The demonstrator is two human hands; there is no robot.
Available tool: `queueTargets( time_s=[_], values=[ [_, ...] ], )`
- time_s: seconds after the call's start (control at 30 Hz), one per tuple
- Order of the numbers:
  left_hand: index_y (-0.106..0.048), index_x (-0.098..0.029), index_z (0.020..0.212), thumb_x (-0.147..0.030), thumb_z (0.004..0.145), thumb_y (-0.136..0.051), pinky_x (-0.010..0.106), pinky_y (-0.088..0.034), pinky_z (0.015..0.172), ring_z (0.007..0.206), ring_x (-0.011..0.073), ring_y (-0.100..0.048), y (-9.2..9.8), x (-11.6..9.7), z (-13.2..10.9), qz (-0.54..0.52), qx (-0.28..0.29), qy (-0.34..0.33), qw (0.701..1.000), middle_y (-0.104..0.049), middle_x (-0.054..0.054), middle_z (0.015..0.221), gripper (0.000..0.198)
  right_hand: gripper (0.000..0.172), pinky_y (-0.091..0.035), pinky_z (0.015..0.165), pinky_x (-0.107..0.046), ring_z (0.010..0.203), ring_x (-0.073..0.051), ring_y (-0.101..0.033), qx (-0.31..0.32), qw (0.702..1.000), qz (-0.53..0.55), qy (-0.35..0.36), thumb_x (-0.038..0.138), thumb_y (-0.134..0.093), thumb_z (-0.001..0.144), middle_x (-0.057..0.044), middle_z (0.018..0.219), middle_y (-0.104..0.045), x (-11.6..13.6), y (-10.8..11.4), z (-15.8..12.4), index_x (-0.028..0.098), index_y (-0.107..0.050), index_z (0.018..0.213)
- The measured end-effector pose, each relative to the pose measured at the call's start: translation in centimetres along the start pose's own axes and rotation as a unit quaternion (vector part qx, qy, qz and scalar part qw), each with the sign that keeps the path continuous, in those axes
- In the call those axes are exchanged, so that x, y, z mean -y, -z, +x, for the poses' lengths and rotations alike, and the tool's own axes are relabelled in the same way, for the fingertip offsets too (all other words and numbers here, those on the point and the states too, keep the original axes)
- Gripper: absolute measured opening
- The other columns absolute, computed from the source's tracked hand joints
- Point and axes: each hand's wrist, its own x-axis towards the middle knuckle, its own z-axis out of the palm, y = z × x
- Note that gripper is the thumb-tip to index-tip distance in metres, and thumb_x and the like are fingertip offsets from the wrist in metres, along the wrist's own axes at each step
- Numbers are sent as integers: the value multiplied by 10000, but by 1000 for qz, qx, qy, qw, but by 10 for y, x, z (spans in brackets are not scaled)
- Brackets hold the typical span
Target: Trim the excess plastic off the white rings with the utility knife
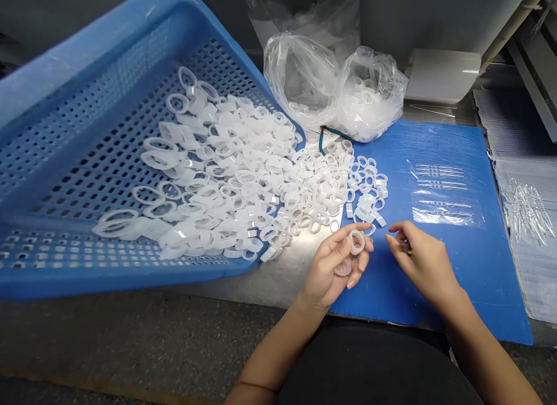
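Head view: a blue corrugated plastic sheet (452, 277) lies on a steel bench (278, 283), beside a tilted blue perforated tray (108, 280) heaped with white plastic rings (243, 173). One ring (356, 242) is gripped in the half-curled left hand (328, 271), its hole facing upward toward the camera. The right hand (422, 260) is nearly closed; whether anything is held cannot be told.

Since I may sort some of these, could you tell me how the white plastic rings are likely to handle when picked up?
The white plastic ring in the left hand looks stiff, keeping its round shape between the fingers. Its thin wall suggests it is light. Stood on edge, it might roll.
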Motion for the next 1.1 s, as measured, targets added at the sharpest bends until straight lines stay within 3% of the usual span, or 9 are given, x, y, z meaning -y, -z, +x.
queueTargets(
  time_s=[0.17, 0.3, 0.5, 0.6, 0.67, 0.8, 0.93, 1.0, 1.1],
  values=[
    [-657, -155, 1126, -301, 856, -636, 101, -284, 295, 517, 67, -471, 3, -3, -5, -1, 54, 5, 999, -646, 90, 865, 308, 221, -327, 469, -252, 721, -245, -705, 178, 967, -177, -55, 261, -519, 924, -71, 967, -719, -1, -13, 9, 203, -556, 1134],
    [-638, -144, 1070, -311, 858, -628, 104, -240, 286, 457, 45, -401, 4, -6, -6, 19, 46, 9, 999, -656, 95, 853, 271, 185, -279, 459, -251, 733, -248, -709, 190, 966, -176, -16, 270, -513, 933, -74, 955, -719, 5, -14, 10, 205, -576, 1093],
    [-590, -146, 806, -268, 784, -663, 78, -224, 269, 479, 60, -434, 9, -12, 1, -23, -33, 12, 999, -554, 5, 685, 144, 150, -267, 455, -248, 586, -202, -670, 218, 964, -136, 68, 117, -544, 863, -61, 837, -715, 5, -18, 8, 211, -616, 956],
    [-562, -142, 705, -233, 769, -663, 76, -223, 272, 466, 53, -404, 12, -11, 1, -13, -35, 15, 999, -478, -24, 620, 150, 110, -353, 514, -248, 625, -194, -653, 159, 987, 18, 29, 121, -515, 866, -59, 807, -703, 3, -13, 6, 194, -598, 870],
    [-552, -136, 680, -220, 785, -645, 82, -219, 284, 435, 39, -358, 13, -9, -1, 24, -28, 17, 999, -450, -36, 590, 163, 91, -401, 562, -249, 618, -171, -624, 130, 971, 201, -10, 222, -516, 905, -30, 710, -678, 4, -3, 4, 195, -582, 851],
    [-560, -132, 715, -232, 795, -627, 102, -209, 316, 414, 28, -311, 12, -3, -5, 82, -14, 18, 996, -428, -51, 567, 145, 256, -324, 441, -209, 434, -95, -448, 185, 841, 491, -128, 423, -573, 897, 20, 543, -605, 11, 16, 1, 186, -569, 799],
    [-546, -136, 708, -227, 773, -624, 129, -185, 347, 405, 16, -256, 5, 2, -7, 86, 0, -11, 996, -396, -65, 580, 136, 353, -157, 356, -194, 341, -36, -200, 192, 743, 611, -194, 497, -655, 815, 35, 477, -577, 17, 18, -1, 173, -532, 751],
    [-536, -138, 687, -229, 762, -619, 144, -175, 362, 402, 13, -243, 2, 3, -7, 90, 8, -23, 996, -396, -66, 586, 144, 350, -179, 360, -193, 344, -42, -231, 181, 743, 615, -192, 492, -661, 817, 33, 473, -579, 19, 16, -3, 173, -533, 751],
    [-526, -148, 675, -248, 759, -617, 158, -179, 377, 413, 28, -246, -2, 5, -8, 111, -8, -17, 994, -372, -68, 564, 160, 294, -314, 420, -208, 411, -84, -418, 156, 785, 580, -155, 452, -641, 860, 18, 512, -610, 20, 15, -9, 177, -572, 782]
  ],
)
